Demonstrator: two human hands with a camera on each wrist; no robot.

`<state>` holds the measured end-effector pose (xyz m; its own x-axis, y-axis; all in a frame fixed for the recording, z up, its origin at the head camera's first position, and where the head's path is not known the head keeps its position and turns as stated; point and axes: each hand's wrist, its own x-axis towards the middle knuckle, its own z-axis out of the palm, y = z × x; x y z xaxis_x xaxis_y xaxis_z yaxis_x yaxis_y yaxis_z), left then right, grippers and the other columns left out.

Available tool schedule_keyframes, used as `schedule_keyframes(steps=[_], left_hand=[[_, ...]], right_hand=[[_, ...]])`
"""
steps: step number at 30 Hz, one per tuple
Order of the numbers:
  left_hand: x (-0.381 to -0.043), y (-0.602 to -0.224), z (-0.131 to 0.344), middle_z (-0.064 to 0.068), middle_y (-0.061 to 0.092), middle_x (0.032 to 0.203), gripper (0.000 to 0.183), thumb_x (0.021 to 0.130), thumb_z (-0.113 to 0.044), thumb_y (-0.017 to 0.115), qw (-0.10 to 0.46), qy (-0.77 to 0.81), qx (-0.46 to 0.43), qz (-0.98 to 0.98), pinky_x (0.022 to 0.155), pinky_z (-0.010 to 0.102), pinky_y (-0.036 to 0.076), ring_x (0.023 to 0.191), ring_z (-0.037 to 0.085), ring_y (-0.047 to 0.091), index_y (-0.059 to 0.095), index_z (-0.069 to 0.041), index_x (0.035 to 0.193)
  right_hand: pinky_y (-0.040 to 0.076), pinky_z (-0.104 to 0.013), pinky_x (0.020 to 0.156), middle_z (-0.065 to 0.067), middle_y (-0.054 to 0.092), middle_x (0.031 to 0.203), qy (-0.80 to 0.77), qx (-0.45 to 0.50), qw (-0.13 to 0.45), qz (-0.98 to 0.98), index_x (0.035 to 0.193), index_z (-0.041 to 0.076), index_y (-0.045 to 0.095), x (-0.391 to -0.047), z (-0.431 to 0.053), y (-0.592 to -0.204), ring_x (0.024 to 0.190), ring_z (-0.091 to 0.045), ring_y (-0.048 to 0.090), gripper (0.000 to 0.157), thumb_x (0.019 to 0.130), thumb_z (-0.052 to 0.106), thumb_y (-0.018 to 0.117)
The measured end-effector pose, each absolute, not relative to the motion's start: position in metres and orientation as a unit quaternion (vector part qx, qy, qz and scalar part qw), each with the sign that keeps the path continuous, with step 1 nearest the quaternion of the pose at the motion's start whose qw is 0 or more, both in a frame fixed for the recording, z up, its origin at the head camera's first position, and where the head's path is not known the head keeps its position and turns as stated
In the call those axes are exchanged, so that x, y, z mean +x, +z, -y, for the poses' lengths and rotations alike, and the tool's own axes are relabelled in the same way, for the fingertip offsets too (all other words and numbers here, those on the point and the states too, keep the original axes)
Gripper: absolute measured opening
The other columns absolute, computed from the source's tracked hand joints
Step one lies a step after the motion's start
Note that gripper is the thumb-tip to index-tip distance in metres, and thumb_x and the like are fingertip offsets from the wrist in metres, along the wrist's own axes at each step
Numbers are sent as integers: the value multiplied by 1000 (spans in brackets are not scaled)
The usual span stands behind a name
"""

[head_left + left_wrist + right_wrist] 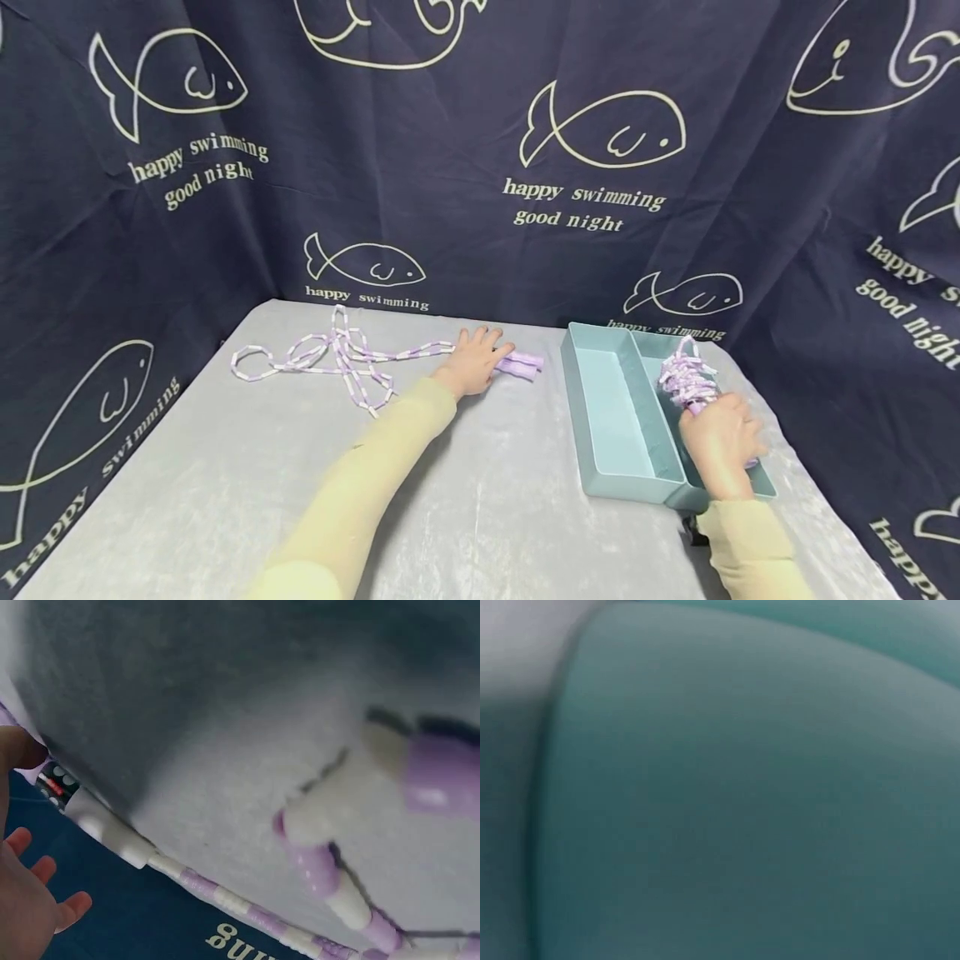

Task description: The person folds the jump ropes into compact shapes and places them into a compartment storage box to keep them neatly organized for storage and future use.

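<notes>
A purple-and-white beaded jump rope [352, 354] lies loosely looped on the table's left half, its two purple handles [522, 364] side by side. Over the rope end by these handles is my left hand [471, 362], fingers spread. In the left wrist view the thumb [26, 748] overlaps a handle's dark end, while the other fingers stretch out apart from it. My right hand [722, 437] grips a second, bundled beaded jump rope [686, 375] by its handles, over the right compartment of a teal two-compartment box [573, 400]. Its fingertips are mostly hidden.
The box's left compartment floor [618, 417] is visible, with a divider [652, 400] beside it. A small black object [695, 531] shows by the right wrist. Dark fish-print cloth [450, 208] hangs behind the grey-covered table [487, 517]. The right wrist view is filled by the teal box wall [735, 787].
</notes>
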<state>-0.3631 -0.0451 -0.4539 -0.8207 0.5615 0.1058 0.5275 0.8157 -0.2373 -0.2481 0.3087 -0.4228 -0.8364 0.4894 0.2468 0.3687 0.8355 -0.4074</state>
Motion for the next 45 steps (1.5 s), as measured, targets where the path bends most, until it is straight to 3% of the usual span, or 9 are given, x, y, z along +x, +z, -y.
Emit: schedule_keyframes(steps=[4, 8, 15, 21, 27, 31, 37, 45], left_hand=[[-363, -461, 40, 6, 31, 143, 58, 90, -26, 54, 61, 102, -278, 953, 102, 54, 30, 130, 30, 31, 29, -29, 143], [-363, -464, 37, 6, 35, 140, 59, 89, -23, 51, 50, 102, -277, 954, 100, 53, 31, 127, 29, 34, 29, -29, 143], [-365, -465, 36, 9, 41, 135, 68, 81, -22, 59, 38, 92, -269, 958, 102, 56, 25, 125, 31, 37, 30, -26, 143], [-368, -464, 34, 5, 44, 129, 65, 78, -20, 63, 45, 88, -276, 956, 100, 54, 27, 121, 28, 39, 33, -20, 137], [-365, -462, 34, 5, 45, 129, 53, 79, -21, 63, 48, 107, -275, 954, 97, 50, 30, 118, 24, 39, 45, -15, 128], [-362, -462, 33, 6, 47, 129, 40, 86, -17, 57, 63, 125, -286, 948, 96, 49, 33, 118, 24, 41, 47, -15, 125], [-357, -459, 33, 3, 51, 127, 38, 91, -20, 54, 78, 173, -307, 933, 96, 42, 34, 118, 21, 43, 43, -16, 127], [-351, -450, 37, -2, 62, 113, 28, 95, -21, 47, 151, 207, -341, 905, 93, 35, 36, 106, 18, 50, 43, -17, 122]], right_hand=[[21, -79, 78, -46, 39, 109, 175, -227, 179, 941, 116, -24, 34, -247, -308, -435, 104, -66, 35, 63, 80, 20, 60], [21, -79, 77, -47, 35, 111, 182, -231, 147, 944, 118, -26, 29, -248, -307, -439, 107, -67, 31, 66, 84, 21, 61], [23, -78, 74, -49, 31, 112, 185, -221, 114, 951, 116, -27, 27, -253, -306, -439, 107, -67, 28, 67, 85, 21, 61], [25, -77, 75, -48, 30, 113, 182, -218, 86, 955, 115, -26, 27, -252, -308, -439, 108, -66, 28, 67, 86, 25, 60], [26, -77, 76, -49, 30, 112, 179, -204, 70, 960, 113, -27, 27, -249, -309, -438, 108, -66, 28, 67, 87, 26, 59], [27, -76, 75, -49, 31, 110, 171, -193, 63, 964, 112, -27, 28, -244, -309, -434, 107, -66, 29, 64, 89, 26, 55], [29, -74, 74, -48, 37, 106, 149, -182, 116, 965, 108, -25, 35, -235, -302, -416, 103, -65, 35, 47, 88, 18, 39], [36, -68, 63, -38, 47, 98, 127, -86, 203, 967, 102, -14, 45, -228, -275, -383, 94, -55, 42, 44, 88, 27, 53]])
